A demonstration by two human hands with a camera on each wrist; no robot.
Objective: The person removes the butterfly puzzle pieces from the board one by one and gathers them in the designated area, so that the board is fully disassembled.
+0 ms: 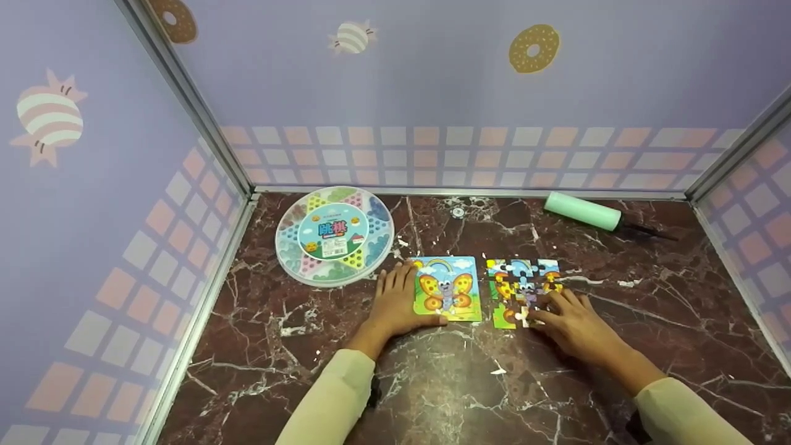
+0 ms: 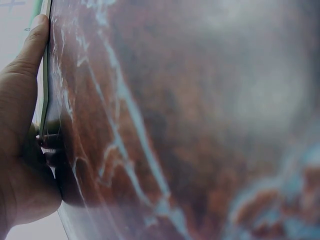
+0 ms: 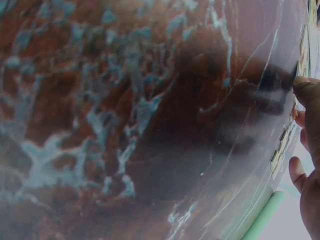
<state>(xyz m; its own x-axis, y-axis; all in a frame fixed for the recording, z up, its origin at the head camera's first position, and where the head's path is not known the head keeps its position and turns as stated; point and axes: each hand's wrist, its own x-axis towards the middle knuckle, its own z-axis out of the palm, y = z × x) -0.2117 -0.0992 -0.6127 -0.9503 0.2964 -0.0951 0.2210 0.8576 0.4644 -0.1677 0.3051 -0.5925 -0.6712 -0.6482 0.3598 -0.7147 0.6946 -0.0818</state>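
Note:
A square butterfly picture card lies flat on the table. Along its left edge rests my left hand, fingers straight and thumb by the lower edge. To its right is a partly joined jigsaw puzzle with the same butterfly picture, with gaps between some pieces. My right hand is at its lower right corner, thumb and fingers pinching a pale puzzle piece. In the right wrist view my right hand shows at the right edge, thumb tip against the pieces. The fingers partly cover the puzzle's right side.
Behind my left hand lies a round Chinese checkers box. A mint green cylinder with a dark thin end lies at the back right. A small round object sits near the back wall. Patterned panels enclose the marbled table.

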